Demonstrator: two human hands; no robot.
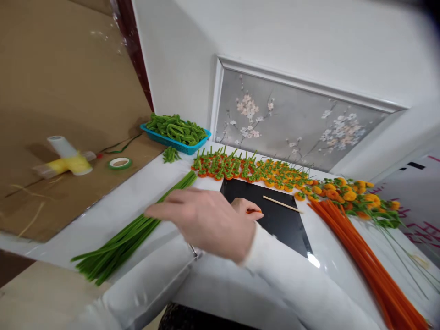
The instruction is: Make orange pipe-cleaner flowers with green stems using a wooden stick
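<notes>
My left hand is closed over the black mat, its fingers around a small orange fuzzy piece that is mostly covered. My right hand crosses in front of it, slightly blurred. Its fingers stretch leftward over a bundle of long green pipe cleaners, and nothing shows in them. Whether the fingertips touch the bundle I cannot tell. Beyond my left hand, a thin wooden stick lies across the black mat.
Small orange flowers with green stems line the back, with yellow-orange ones farther right. A blue basket holds green pieces. Orange pipe cleaners lie right. Green tape and a yellow-wrapped tube rest on cardboard.
</notes>
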